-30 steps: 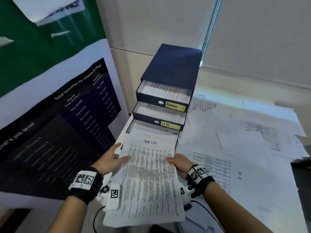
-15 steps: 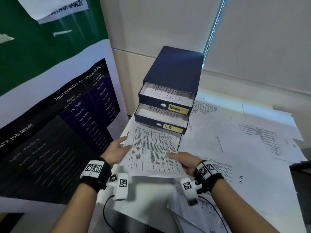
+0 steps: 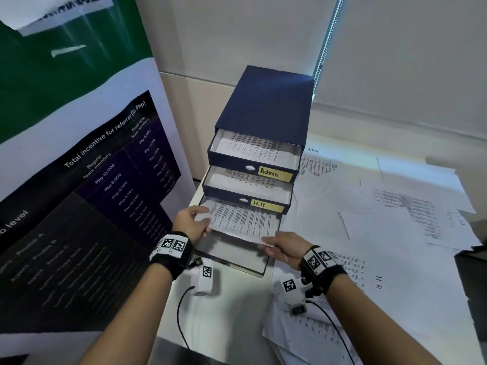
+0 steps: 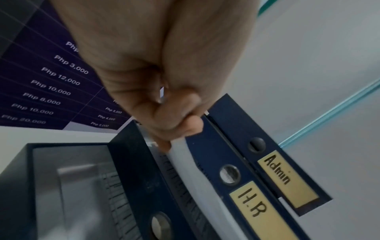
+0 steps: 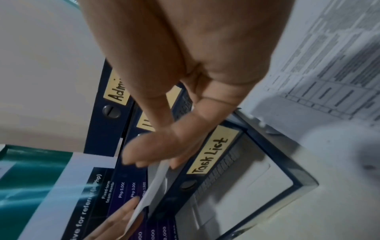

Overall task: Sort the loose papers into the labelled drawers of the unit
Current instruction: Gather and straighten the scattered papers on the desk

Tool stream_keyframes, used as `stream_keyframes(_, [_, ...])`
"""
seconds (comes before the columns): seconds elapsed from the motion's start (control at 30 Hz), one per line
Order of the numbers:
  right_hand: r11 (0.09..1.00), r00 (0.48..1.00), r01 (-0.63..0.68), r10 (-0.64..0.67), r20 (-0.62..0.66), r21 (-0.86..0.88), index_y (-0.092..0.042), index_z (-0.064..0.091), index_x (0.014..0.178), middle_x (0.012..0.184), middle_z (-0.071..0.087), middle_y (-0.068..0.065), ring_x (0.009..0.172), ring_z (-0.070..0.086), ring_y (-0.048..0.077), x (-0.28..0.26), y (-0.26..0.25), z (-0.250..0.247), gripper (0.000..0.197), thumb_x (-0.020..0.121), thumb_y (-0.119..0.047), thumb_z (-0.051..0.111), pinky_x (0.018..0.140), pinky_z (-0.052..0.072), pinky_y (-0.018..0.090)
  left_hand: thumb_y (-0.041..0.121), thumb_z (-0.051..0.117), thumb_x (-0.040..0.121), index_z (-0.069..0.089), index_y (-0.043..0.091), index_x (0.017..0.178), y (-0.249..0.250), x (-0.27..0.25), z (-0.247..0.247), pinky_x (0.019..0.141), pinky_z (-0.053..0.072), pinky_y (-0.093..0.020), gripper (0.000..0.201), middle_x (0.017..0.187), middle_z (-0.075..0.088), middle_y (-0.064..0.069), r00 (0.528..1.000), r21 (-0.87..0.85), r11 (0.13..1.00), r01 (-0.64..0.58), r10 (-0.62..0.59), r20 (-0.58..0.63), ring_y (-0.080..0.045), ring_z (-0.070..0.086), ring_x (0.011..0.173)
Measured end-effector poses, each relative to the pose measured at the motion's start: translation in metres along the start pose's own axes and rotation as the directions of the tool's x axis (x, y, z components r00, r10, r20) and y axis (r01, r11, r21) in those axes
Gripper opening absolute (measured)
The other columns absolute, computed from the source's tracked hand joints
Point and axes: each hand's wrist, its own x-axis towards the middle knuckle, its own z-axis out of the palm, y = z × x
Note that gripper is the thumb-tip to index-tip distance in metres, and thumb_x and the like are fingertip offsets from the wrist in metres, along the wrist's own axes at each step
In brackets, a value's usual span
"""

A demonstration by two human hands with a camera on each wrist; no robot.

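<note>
Printed sheet (image 3: 241, 222) held over the pulled-out bottom drawer (image 3: 237, 255), the one labelled "Task List" in the right wrist view. The left hand (image 3: 191, 223) pinches the sheet's left edge, thumb above and fingers beneath; the right hand (image 3: 286, 248) pinches the near right corner between thumb and nearly straight fingers. Holding opposite sides keeps the limp paper flat and square to the opening, probably so it drops in without buckling. Beyond the grips sit the "H.R" drawer (image 3: 247, 192) and "Admin" drawer (image 3: 253, 156), both partly open. Right of the right hand, loose papers (image 3: 395, 206) await sorting.
</note>
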Motion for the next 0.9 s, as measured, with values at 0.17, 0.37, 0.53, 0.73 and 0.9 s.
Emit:
stream_keyframes(0.17, [0.993, 0.995, 0.075, -0.070, -0.068, 0.089, 0.005, 0.057, 0.099, 0.106, 0.068, 0.026, 0.083, 0.072, 0.020, 0.017, -0.014, -0.001, 0.018, 0.087, 0.001, 0.068, 0.075, 0.060, 0.024, 0.014, 0.081, 0.081, 0.069, 0.016, 0.094, 0.016, 0.008, 0.013, 0.048, 0.044, -0.007, 0.018, 0.082, 0.066, 0.005, 0.988, -0.019, 0.999, -0.042, 0.038, -0.151, 0.001, 0.064, 0.047])
stream_keyframes(0.37, [0.951, 0.999, 0.016, -0.030, 0.041, 0.310, 0.018, 0.054, 0.111, 0.102, 0.069, 0.030, 0.095, 0.071, 0.030, 0.020, -0.031, -0.003, 0.020, 0.095, 0.007, 0.053, 0.075, 0.061, 0.031, 0.017, 0.092, 0.067, 0.076, 0.012, 0.075, 0.013, 0.031, 0.027, 0.065, 0.055, -0.021, 0.019, 0.070, 0.072, 0.000, 0.977, 0.091, 0.992, -0.082, 0.099, -0.189, -0.010, 0.066, 0.063])
stream_keyframes(0.53, [0.988, 0.995, 0.101, -0.099, -0.022, 0.119, 0.008, 0.068, 0.089, 0.083, 0.068, 0.024, 0.068, 0.070, 0.027, 0.009, -0.016, -0.059, 0.015, 0.090, -0.007, 0.067, 0.067, 0.059, 0.036, 0.002, 0.058, 0.089, 0.075, 0.013, 0.109, 0.005, 0.049, 0.045, 0.099, 0.052, -0.037, 0.028, 0.116, 0.071, -0.014, 0.996, 0.681, 0.727, -0.089, 0.063, 0.064, -0.031, 0.066, 0.109])
stream_keyframes(0.73, [0.432, 0.776, -0.295, -0.412, -0.477, -0.852, -0.019, 0.056, 0.129, 0.127, 0.059, 0.008, 0.113, 0.057, 0.027, 0.005, 0.031, -0.218, 0.075, 0.065, -0.047, 0.084, 0.097, 0.049, 0.036, 0.018, 0.048, 0.097, 0.066, 0.015, 0.120, 0.055, 0.003, 0.073, 0.096, 0.051, -0.035, 0.029, 0.126, 0.064, -0.009, 0.970, 0.912, 0.333, -0.241, 0.042, 0.241, -0.027, 0.061, 0.114])
stream_keyframes(0.9, [0.116, 0.838, -0.365, -0.390, -0.381, -0.924, -0.027, 0.045, 0.137, 0.138, 0.044, 0.007, 0.124, 0.046, 0.028, -0.003, 0.038, -0.251, 0.097, 0.056, -0.060, 0.085, 0.101, 0.046, 0.041, 0.011, 0.052, 0.098, 0.077, 0.026, 0.107, 0.103, -0.043, 0.124, 0.068, 0.044, -0.005, 0.031, 0.104, 0.072, 0.011, 0.726, 0.493, 0.692, -0.527, 0.065, 0.685, 0.012, 0.060, 0.075])
